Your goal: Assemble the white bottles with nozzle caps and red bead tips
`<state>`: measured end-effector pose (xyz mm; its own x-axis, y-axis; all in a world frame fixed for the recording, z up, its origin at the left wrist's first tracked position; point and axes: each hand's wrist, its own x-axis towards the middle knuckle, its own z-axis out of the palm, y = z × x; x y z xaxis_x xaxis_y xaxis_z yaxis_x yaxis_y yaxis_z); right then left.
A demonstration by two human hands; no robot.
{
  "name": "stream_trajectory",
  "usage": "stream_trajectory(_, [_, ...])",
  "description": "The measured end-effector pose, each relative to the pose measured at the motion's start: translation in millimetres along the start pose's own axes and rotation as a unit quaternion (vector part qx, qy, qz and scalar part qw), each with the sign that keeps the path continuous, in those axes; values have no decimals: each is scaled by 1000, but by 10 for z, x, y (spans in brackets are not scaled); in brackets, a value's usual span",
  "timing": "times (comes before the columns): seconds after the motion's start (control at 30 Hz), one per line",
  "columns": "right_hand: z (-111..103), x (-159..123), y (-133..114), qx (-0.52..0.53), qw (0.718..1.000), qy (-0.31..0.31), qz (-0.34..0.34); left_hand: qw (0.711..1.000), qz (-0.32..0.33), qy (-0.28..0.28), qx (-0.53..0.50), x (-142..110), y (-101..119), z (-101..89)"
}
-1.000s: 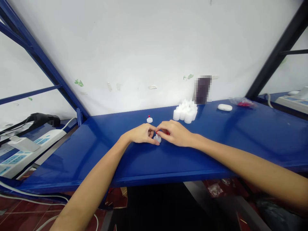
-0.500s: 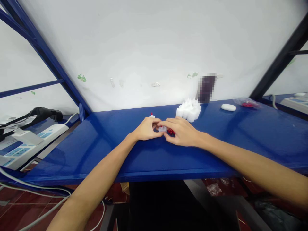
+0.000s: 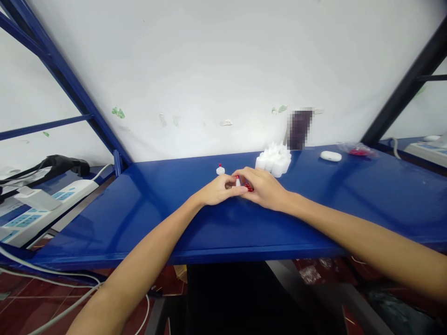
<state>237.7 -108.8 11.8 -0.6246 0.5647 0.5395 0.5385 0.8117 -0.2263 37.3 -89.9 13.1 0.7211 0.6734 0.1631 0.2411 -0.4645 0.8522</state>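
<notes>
The white bottle (image 3: 238, 183) sits between the two hands, over the near-middle part of the blue surface (image 3: 157, 209). It is small and plain, with a narrow white upper part showing and a bright red cap (image 3: 238, 177) uppermost. Its lower part is hidden behind a thumb, so its full shape and whether its base touches the surface cannot be told. It looks roughly upright.

The left hand (image 3: 217, 190) grasps the bottle, its thumb laid across the front and its other fingers curled behind. The right hand (image 3: 267, 187) arches in from the other side, bent, with its forefinger at the red cap; its thumb tip is covered, so I cannot tell whether it pinches the cap or only touches it. Several small, round, glossy red pieces (image 3: 248, 187) show in the hollow of the right hand; whether they are held or lie on the surface is unclear.

Just beyond the left hand, a squat white container (image 3: 220, 170) stands upright with a red tip. Behind the right hand is a tight cluster of white bottles (image 3: 274, 161) with pointed tops. Farther right lie a white oval case (image 3: 330, 156) and a clear bag (image 3: 359, 150) with something red inside.
</notes>
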Motion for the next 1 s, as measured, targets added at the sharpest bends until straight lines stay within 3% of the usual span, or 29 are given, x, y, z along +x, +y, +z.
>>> stream_trajectory(0.33, [-22, 26, -40, -50, 994, -48, 79, 997, 23, -22, 76, 6, 75, 89])
stream_trajectory(0.63, [-64, 45, -100, -109, 990, -60, 59, 983, 112, 35, 140, 5, 46, 164])
stream_trajectory(1.0, [-5, 48, -63, -77, 994, -66, 36, 986, 111, 23, 123, 46, 3, 188])
